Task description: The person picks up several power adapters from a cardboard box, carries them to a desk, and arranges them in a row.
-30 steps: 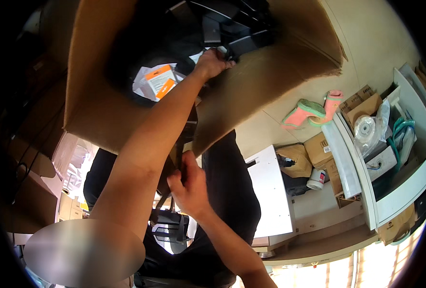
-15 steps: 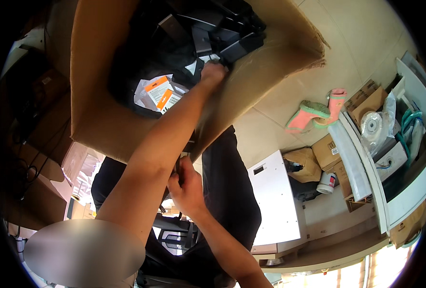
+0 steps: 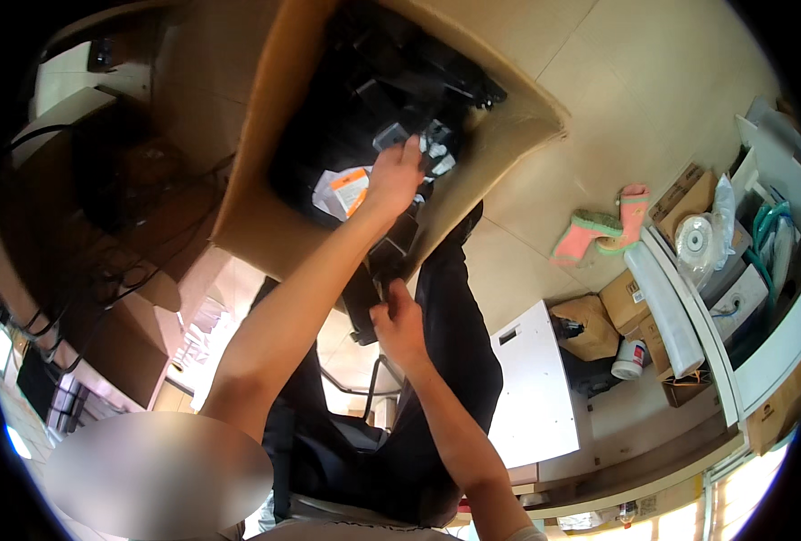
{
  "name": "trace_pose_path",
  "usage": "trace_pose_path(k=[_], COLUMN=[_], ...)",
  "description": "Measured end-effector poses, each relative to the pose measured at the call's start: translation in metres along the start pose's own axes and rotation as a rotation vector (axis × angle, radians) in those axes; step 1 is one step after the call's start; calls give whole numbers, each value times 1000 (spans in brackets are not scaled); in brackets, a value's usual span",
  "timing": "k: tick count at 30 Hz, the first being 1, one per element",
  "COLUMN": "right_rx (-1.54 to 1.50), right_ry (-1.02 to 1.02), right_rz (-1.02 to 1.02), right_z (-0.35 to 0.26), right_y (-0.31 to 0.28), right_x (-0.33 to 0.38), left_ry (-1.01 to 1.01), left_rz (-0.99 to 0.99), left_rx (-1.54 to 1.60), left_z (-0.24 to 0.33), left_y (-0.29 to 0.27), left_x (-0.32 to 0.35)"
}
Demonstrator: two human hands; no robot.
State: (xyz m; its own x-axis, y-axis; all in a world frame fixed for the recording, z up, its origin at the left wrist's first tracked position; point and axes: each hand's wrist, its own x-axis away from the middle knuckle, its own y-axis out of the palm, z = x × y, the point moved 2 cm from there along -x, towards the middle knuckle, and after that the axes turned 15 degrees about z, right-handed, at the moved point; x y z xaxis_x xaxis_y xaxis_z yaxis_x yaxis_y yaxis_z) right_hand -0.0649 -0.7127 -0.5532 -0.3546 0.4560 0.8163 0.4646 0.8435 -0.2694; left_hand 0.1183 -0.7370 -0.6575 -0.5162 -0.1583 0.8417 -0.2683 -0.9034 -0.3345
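A deep cardboard box (image 3: 254, 194) stands before me, full of black parts (image 3: 364, 63) whose kind I cannot make out. My left hand (image 3: 395, 178) reaches down into it, fingers stretched over the pieces beside a grey rectangular piece (image 3: 388, 137) and crumpled clear-white wrapping (image 3: 440, 160). Partly under the forearm lies a white packet with an orange band (image 3: 350, 187). At the near rim, my right hand (image 3: 400, 326) closes its thumb and fingers round the edge of a long black part (image 3: 359, 302) that slants out over the box's edge above my lap.
Pink rubber boots (image 3: 590, 233) lie on the tiled floor to the right. Beyond them stands an open cabinet (image 3: 689, 307) with small cartons and a white tub (image 3: 630, 359). A white panel (image 3: 534, 388) is by my right knee. Loose cables (image 3: 103, 302) hang at the left.
The view has shifted, so the box appears further right. My left hand has drawn back slightly from the wrapping. More of the black part by my right hand now shows at the near rim.
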Motion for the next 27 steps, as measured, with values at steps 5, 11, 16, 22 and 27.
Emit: trace_pose_path(k=[5,11,16,22,27], right_rx=[67,87,84,146,331], right_ry=[-125,-275,-441,-574,-624], right_rz=[-26,-17,-56,-166,-26], right_z=[-24,-70,-122,-189,-290], right_y=[-11,-36,-59,-72,-29], right_x=[35,106,169,225,322], left_ry=[28,280,411,464,383], left_rz=[0,27,229,312,390], left_rx=[70,-109,-289,-445,-252], left_z=[78,105,77,39,-13], left_y=[-113,-248,-374,-476,-560], left_x=[111,229,317,370,381])
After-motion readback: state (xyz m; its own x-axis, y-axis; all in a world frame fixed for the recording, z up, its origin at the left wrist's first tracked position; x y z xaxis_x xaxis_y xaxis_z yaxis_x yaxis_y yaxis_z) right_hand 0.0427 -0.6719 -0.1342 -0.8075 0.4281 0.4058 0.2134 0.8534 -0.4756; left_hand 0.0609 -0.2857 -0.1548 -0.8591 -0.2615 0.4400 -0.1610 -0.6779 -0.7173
